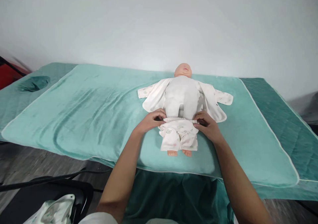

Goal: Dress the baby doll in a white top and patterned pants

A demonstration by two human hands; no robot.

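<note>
A baby doll (182,88) lies on its back on the green bed, head toward the wall and feet toward me. Its white printed jacket (212,108) is spread open, with the sleeves out to both sides. White printed baby pants (178,131) cover the lower legs, and the toes show below the cuffs. My left hand (152,120) pinches the left side of the waistband. On the right side of the waistband, my right hand (206,124) also has its fingers closed on the cloth. The waistband sits below the doll's grey-white cloth body.
A light green sheet (74,108) with wrinkles covers the bed (293,128). The bed has a face hole (34,84) at the left end. A black chair (57,194) with a printed cloth (56,210) stands at the lower left. The white wall (149,28) runs behind.
</note>
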